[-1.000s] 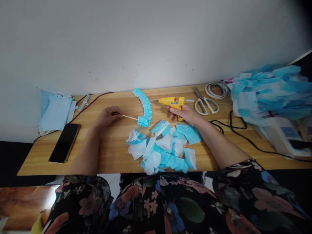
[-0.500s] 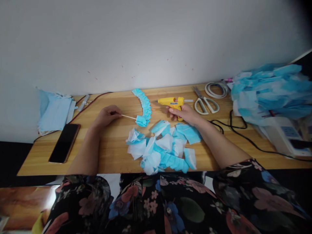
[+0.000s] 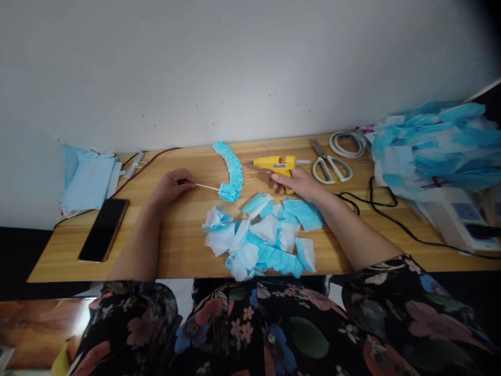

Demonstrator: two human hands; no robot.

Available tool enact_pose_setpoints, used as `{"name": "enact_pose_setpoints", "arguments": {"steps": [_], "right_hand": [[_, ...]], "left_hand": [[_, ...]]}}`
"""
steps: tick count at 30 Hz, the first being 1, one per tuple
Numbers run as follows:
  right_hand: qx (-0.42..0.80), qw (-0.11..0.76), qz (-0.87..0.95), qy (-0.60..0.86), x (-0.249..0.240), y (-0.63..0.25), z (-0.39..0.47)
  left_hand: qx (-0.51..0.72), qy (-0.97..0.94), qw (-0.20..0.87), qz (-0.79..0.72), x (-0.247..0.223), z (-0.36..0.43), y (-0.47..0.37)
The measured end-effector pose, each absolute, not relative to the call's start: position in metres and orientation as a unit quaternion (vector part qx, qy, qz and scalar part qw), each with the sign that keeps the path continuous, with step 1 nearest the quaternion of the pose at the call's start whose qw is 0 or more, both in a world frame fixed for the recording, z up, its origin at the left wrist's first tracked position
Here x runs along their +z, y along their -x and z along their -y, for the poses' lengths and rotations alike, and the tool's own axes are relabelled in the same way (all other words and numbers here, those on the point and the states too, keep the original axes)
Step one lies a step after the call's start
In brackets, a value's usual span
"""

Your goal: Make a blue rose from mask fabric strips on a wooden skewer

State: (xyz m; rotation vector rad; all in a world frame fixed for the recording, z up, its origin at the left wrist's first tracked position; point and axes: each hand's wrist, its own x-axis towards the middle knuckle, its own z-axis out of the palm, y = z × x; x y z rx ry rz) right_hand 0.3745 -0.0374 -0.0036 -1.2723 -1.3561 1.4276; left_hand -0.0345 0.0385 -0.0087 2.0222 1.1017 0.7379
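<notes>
My left hand point(image 3: 174, 186) pinches one end of a thin wooden stick point(image 3: 207, 187). The stick's other end meets the lower end of a curved, ruffled blue strip point(image 3: 234, 169) lying on the wooden table. My right hand point(image 3: 293, 183) is wrapped round the handle of a yellow glue gun point(image 3: 276, 164), whose nozzle points left toward the strip without touching it. A clear glue stick point(image 3: 302, 162) sticks out of the gun's back. Just below both hands lies a loose pile of blue and white fabric pieces point(image 3: 260, 237).
White-handled scissors point(image 3: 332, 166) and a coiled white cable point(image 3: 347, 144) lie at the right, before a big blue heap point(image 3: 438, 146) and a power strip point(image 3: 462, 216). A phone point(image 3: 104, 230) and face masks point(image 3: 88, 180) lie left.
The lower end of the blue strip has shifted very slightly at the stick's tip. Both hands look unmoved.
</notes>
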Motion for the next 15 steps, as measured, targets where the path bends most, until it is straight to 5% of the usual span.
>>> {"name": "enact_pose_setpoints", "arguments": {"steps": [15], "right_hand": [[0.556, 0.392, 0.537, 0.499, -0.0026, -0.3746, 0.0380]], "left_hand": [[0.279, -0.795, 0.342, -0.417, -0.0085, -0.0391, 0.0347]]}}
